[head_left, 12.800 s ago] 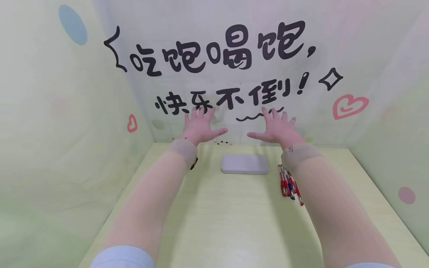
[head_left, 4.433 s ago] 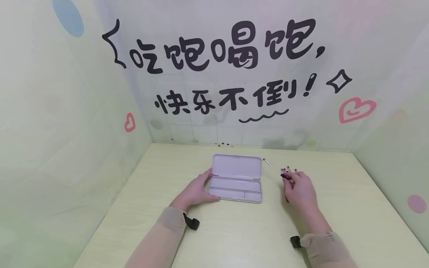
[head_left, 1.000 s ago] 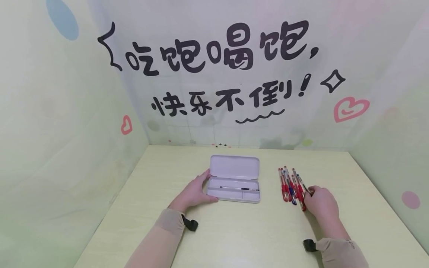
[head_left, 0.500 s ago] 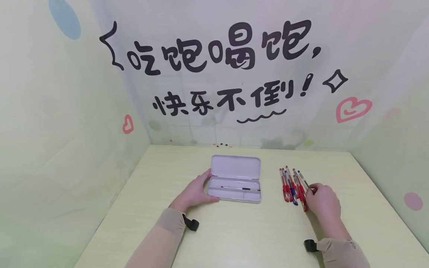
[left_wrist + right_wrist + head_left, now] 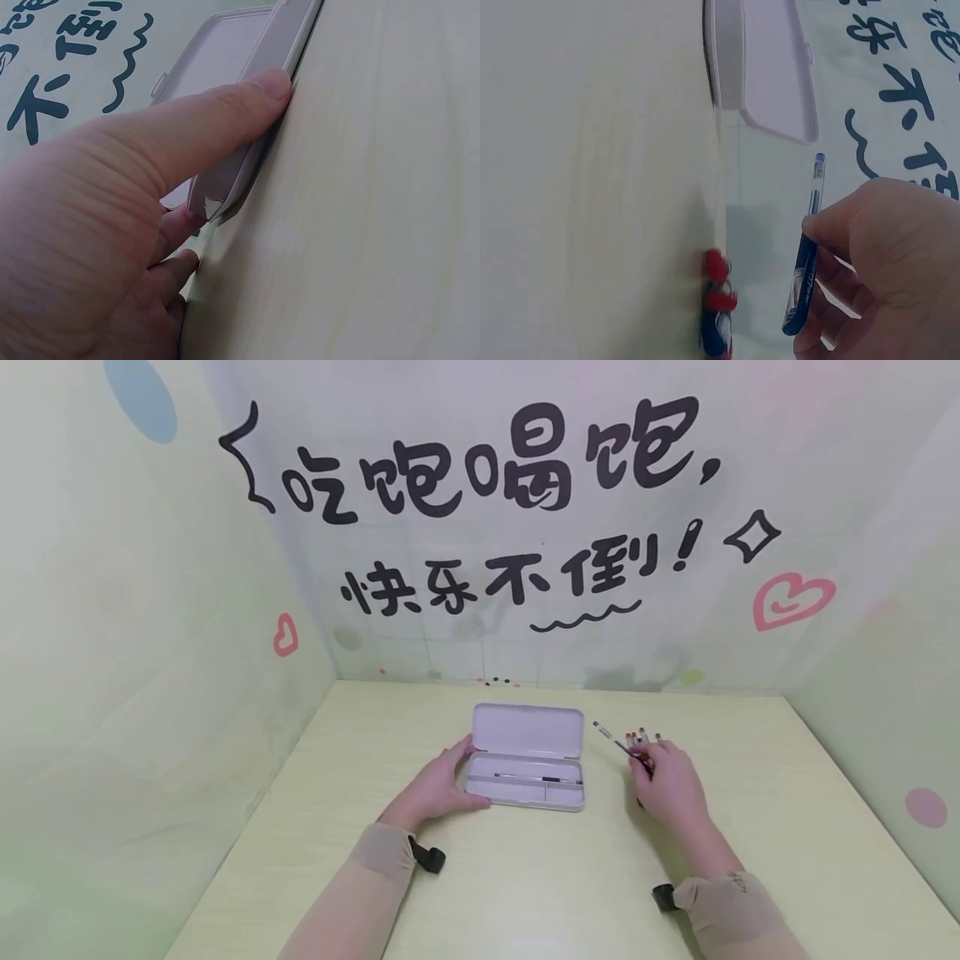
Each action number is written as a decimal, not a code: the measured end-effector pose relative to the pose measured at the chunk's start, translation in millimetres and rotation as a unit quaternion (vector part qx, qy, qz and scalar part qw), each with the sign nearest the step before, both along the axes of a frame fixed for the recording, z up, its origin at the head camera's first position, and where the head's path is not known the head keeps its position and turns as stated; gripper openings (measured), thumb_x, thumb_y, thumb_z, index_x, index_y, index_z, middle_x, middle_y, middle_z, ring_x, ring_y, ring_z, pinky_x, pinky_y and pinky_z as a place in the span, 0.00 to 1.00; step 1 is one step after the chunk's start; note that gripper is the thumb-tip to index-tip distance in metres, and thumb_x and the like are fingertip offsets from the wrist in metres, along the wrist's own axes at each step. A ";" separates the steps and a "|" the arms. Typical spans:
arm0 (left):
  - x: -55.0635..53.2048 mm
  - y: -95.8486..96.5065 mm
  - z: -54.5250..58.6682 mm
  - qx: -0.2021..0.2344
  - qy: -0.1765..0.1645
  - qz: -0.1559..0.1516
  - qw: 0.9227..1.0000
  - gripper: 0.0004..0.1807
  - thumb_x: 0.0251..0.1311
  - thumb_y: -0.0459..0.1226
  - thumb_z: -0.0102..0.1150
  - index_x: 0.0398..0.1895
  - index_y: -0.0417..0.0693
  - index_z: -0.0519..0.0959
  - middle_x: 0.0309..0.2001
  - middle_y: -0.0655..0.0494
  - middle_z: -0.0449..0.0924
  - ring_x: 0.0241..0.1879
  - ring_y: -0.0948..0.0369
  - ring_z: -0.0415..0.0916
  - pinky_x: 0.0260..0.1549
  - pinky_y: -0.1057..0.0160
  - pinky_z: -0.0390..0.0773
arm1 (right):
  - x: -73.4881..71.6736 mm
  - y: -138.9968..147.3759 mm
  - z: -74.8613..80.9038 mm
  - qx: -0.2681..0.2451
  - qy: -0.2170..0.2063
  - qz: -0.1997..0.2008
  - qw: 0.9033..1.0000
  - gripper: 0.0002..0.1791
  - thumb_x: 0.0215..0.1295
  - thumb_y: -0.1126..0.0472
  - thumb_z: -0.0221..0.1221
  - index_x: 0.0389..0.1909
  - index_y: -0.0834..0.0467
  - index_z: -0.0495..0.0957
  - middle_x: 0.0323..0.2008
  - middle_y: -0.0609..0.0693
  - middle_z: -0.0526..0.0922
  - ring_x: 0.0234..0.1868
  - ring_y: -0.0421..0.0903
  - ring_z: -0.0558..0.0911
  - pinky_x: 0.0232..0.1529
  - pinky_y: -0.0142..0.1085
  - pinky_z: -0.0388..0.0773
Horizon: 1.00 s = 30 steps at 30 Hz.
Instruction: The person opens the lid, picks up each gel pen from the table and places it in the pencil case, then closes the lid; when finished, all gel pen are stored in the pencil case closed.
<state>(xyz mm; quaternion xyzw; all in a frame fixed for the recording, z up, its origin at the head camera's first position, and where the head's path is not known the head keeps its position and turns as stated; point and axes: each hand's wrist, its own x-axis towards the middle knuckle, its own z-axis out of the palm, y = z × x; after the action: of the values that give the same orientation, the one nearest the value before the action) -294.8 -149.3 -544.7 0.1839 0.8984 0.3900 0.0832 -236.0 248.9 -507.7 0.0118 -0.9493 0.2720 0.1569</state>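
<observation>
A pale lilac pencil case [image 5: 528,731] lies with its lid up on the table. My left hand [image 5: 431,792] grips its left end, thumb [image 5: 262,90] on the front wall and fingers around the back corner. One pen with a dark grip [image 5: 551,779] lies lengthwise inside the case. To the right, my right hand [image 5: 671,785] pinches a dark blue pen [image 5: 804,266] between thumb and fingers, its tip end pointing toward the case. Behind and below that hand is a bunch of pens [image 5: 718,300], mostly red with a blue one, largely hidden in the head view.
The light wooden table [image 5: 517,885] is walled by printed cloth at the back [image 5: 420,652] and on both sides. The case's lower tray has a long divider and a short cross divider [image 5: 546,791]. Black wrist straps [image 5: 429,858] show at both sleeves.
Earlier the case was closed; now it is open with one pen inside. In the last half second my right hand has moved left and away from me, carrying a pen off the bunch.
</observation>
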 end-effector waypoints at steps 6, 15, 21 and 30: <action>0.1 0.6 1.2 -0.006 -0.004 0.003 1.000 0.73 0.46 0.55 0.89 0.92 0.55 0.51 0.82 0.58 0.73 0.84 0.48 0.64 0.86 0.39 0.61 | -14.1 -33.6 2.2 0.035 0.003 0.062 0.997 0.12 0.76 0.64 0.64 0.55 0.61 0.89 0.51 0.63 0.88 0.53 0.64 0.84 0.56 0.62 0.83; 0.3 0.7 2.3 -0.012 -0.009 0.005 1.000 0.74 0.46 0.55 0.89 0.92 0.53 0.50 0.83 0.58 0.71 0.86 0.47 0.61 0.87 0.39 0.60 | -28.9 -72.1 5.2 0.080 0.007 0.126 0.989 0.08 0.74 0.63 0.68 0.50 0.57 0.90 0.47 0.56 0.88 0.49 0.58 0.85 0.53 0.56 0.86; -0.9 1.2 0.3 -0.012 -0.007 0.006 1.000 0.74 0.46 0.57 0.89 0.92 0.53 0.50 0.83 0.58 0.71 0.86 0.46 0.60 0.87 0.38 0.59 | -34.7 -93.8 3.0 0.092 -0.018 0.160 0.983 0.09 0.74 0.62 0.67 0.51 0.56 0.90 0.48 0.54 0.88 0.53 0.57 0.85 0.59 0.57 0.86; 0.5 2.6 2.2 -0.017 -0.015 0.009 1.000 0.74 0.47 0.57 0.89 0.92 0.54 0.49 0.84 0.58 0.70 0.87 0.45 0.57 0.87 0.37 0.57 | -35.9 -119.7 2.4 0.105 -0.038 0.175 0.978 0.09 0.73 0.62 0.70 0.49 0.56 0.92 0.46 0.53 0.88 0.49 0.54 0.87 0.57 0.52 0.88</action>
<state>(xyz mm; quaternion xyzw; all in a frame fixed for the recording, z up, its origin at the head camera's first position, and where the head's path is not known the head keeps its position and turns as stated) -294.2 -146.7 -542.5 0.1683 0.9051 0.3785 0.0963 -271.9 129.2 -505.3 0.1837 -0.9612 0.1942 0.0684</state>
